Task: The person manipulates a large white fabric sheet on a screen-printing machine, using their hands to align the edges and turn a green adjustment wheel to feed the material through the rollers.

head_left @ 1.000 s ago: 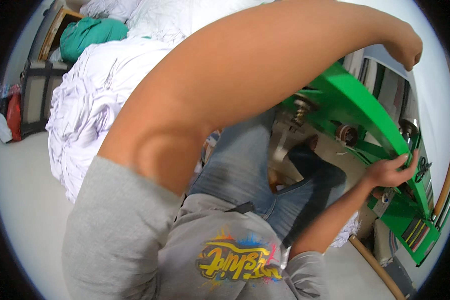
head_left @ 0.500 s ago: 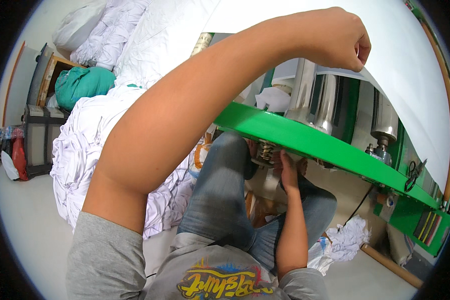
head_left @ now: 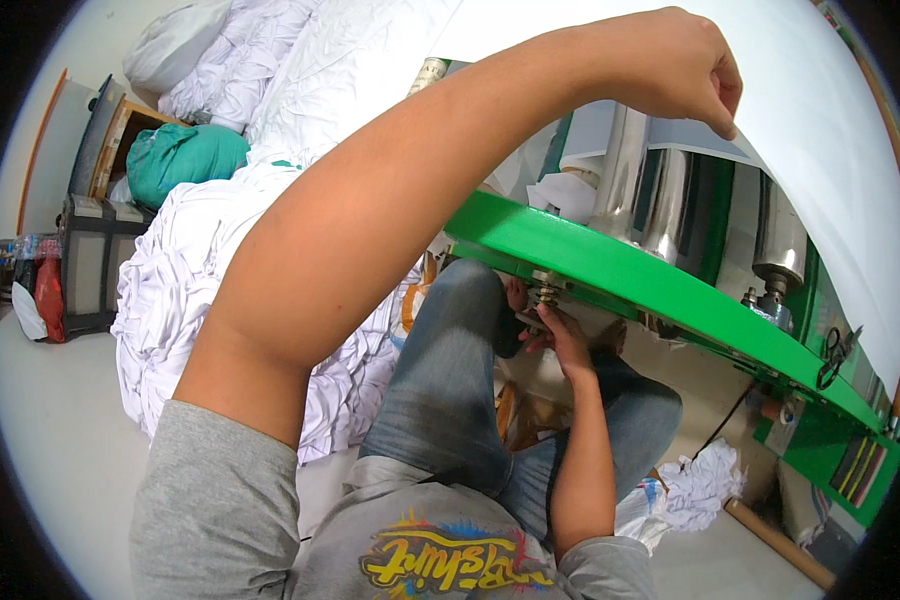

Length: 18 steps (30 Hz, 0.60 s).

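Sheet edge (head_left: 830, 230) in left hand (head_left: 684, 70)

- White sheet (head_left: 835, 170): broad, smooth, paper or film, spread across the top of the machine, its near edge pinched at one point and sweeping down in a curve to the right
- Spring-loaded screw (head_left: 547, 290): metal, a coil around an upright shaft, set beneath the green beam (head_left: 610, 270), its lower end partly hidden
- Green beam: long, painted, slanting down rightward

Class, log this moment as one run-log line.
left hand: pinching white sheet by edge | right hand: at spring fitting | fitting: under green beam
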Each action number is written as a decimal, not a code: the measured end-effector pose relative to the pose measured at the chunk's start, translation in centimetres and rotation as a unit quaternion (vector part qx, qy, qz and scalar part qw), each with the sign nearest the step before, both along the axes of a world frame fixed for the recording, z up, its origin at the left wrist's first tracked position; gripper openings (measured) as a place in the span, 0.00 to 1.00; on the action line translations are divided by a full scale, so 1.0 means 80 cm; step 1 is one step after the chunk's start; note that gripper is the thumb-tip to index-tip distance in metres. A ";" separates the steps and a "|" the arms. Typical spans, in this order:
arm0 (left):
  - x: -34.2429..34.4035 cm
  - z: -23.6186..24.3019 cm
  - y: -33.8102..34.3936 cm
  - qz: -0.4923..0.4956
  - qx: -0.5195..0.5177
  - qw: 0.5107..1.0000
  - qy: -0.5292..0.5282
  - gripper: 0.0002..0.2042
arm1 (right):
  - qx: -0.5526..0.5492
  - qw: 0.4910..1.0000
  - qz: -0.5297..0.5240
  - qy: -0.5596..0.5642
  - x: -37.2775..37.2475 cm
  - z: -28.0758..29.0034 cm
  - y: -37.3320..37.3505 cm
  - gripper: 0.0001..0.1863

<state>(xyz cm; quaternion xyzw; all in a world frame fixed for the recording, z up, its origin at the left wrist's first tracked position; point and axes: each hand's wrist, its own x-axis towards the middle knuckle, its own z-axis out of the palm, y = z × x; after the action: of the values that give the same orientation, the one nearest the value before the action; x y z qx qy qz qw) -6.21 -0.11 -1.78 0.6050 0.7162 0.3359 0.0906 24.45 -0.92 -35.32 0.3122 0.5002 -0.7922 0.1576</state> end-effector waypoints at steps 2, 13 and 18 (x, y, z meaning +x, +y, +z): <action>0.000 -0.005 -0.001 0.009 -0.001 1.000 0.009 0.15 | 0.017 0.999 0.030 0.001 0.003 -0.001 -0.001 0.35; 0.004 0.020 -0.014 -0.028 -0.005 0.999 -0.043 0.13 | 0.071 0.997 0.031 0.009 0.000 0.005 -0.014 0.24; 0.000 0.013 -0.006 -0.038 -0.009 0.999 0.001 0.14 | 0.074 0.997 0.020 0.033 -0.002 0.000 -0.016 0.26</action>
<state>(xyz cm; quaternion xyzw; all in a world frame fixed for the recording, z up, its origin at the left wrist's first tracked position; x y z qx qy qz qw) -6.19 -0.59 -0.75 0.6311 0.6961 0.3247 0.1081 24.26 -2.20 -35.30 0.2870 0.5683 -0.7595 0.1332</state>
